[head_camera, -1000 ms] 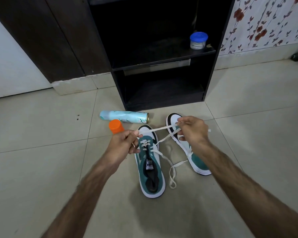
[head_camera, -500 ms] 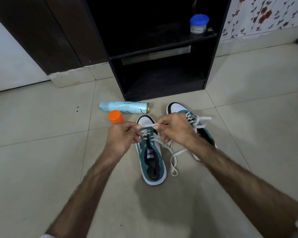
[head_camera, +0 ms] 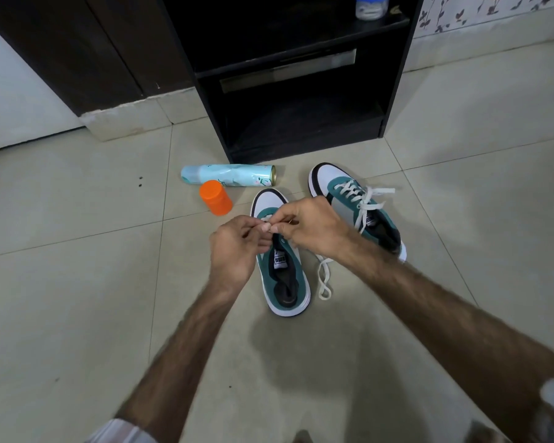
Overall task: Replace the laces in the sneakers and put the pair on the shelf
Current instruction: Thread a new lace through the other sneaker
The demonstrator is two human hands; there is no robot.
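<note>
- The tiled floor (head_camera: 77, 282) fills most of the frame and carries both sneakers.
- A dark shelf unit (head_camera: 301, 75) stands at the upper centre, its lower compartment open toward the sneakers.
- Two bare forearms reach up from the bottom edge and meet at the middle of the frame.
- The left sneaker (head_camera: 282, 276), teal and white, lies at the centre with its toe toward the shelf unit; its upper eyelets show no lace.
- The right sneaker (head_camera: 359, 206) sits just to the right of it, laced, with its bow ends loose over the tongue.
- The left hand (head_camera: 234, 247) is curled, fingertips pinching a white lace (head_camera: 325, 276) above the left sneaker's toe end.
- The right hand (head_camera: 311, 225) is also curled and pinches the same lace, its fingertips touching those of the left hand.
- The lace's free part trails in a loop on the floor between the two sneakers.
- A pale blue spray can (head_camera: 227, 175) lies on its side left of the sneakers, near the shelf unit.
- An orange cap (head_camera: 215, 202) rests just beside the can.
- A blue-lidded jar (head_camera: 370, 8) stands on the upper shelf at the top edge.
</note>
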